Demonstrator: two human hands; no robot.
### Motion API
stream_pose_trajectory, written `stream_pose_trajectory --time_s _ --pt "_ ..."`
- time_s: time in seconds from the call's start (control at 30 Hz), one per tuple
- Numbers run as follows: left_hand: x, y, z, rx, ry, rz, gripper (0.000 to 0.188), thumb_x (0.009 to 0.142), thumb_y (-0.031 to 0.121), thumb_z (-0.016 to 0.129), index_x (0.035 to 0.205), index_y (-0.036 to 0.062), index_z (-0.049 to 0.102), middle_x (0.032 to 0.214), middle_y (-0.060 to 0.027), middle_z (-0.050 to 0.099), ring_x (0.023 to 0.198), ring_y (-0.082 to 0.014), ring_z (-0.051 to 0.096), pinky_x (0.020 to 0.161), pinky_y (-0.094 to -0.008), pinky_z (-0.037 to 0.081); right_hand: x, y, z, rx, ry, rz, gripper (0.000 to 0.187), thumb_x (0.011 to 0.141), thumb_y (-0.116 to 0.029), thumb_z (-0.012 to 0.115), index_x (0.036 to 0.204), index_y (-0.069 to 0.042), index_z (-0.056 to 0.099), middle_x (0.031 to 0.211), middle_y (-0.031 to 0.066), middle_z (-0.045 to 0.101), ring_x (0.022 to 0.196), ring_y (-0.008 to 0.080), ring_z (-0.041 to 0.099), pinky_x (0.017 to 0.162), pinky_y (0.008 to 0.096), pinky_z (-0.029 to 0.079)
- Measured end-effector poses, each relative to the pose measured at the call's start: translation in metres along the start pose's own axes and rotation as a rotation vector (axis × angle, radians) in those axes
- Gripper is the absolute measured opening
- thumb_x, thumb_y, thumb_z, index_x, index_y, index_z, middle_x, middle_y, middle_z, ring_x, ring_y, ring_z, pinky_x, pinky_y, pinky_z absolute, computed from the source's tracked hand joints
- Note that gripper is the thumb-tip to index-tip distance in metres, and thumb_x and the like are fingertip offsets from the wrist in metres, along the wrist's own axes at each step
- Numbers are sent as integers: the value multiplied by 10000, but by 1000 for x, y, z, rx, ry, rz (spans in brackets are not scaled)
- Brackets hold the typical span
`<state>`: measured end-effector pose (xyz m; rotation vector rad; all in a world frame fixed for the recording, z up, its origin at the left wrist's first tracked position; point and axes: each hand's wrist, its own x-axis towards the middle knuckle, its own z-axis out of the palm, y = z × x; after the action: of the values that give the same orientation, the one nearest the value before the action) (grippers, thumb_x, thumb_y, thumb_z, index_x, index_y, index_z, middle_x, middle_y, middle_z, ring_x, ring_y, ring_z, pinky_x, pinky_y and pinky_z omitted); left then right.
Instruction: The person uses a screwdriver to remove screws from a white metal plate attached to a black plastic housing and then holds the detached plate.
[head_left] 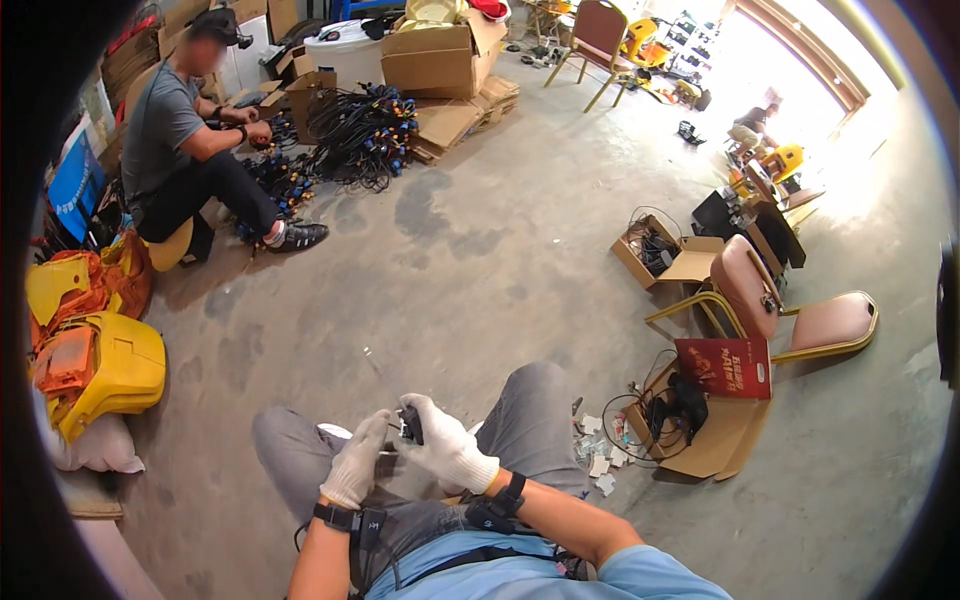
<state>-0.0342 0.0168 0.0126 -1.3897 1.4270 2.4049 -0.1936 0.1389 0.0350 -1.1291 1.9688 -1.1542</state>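
Note:
Both hands wear white knit gloves and come together over my lap. My right hand (pixel 446 448) is closed round a small black object (pixel 411 426), whose kind I cannot make out; part of it is hidden by the fingers. Just left of it, my left hand (pixel 358 466) has its fingers pressed together and curled inward, close to the black object. What these fingers hold, if anything, is hidden. Black straps with small dark boxes sit on both wrists. A thin pale streak (pixel 368 352) shows on the floor beyond the hands, too small to name.
Right of my knee lie white scraps (pixel 600 462) and an open cardboard box (pixel 722 440) with black cables. Farther right stand a tipped chair (pixel 748 285) and another box (pixel 640 268). Yellow plastic shells (pixel 130 365) lie left. A seated person (pixel 170 130) handles cables (pixel 365 135) at the far left.

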Motion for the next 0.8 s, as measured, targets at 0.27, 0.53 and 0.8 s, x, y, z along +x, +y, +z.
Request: stream_pose_trajectory --time_s 0.27,0.53,0.8 --pt "38 -41 -25 116 -121 76 567 1161 505 467 1428 28 617 1393 -148 682 1250 -290 675 1050 -417 570 -3 -13 -7 -55 -275 -76 564 904 -123 763 1415 -51 535 1191 249 720 1126 444 715 946 493 584" --pt "16 -24 7 -169 -211 357 443 1128 302 518 1437 10 641 1388 -144 696 1266 -262 670 1124 -417 539 -10 -12 0 -9 -335 -297 490 897 -101 743 1340 -45 540 1191 234 678 1137 470 678 952 499 574" --pt "9 -9 10 -620 -317 166 686 1133 544 493 1543 -3 550 1445 -141 680 1244 -255 694 1101 -410 565 -12 -19 1 182 -256 -353 457 915 -108 718 1343 -31 576 1280 211 656 1168 395 693 996 449 566"
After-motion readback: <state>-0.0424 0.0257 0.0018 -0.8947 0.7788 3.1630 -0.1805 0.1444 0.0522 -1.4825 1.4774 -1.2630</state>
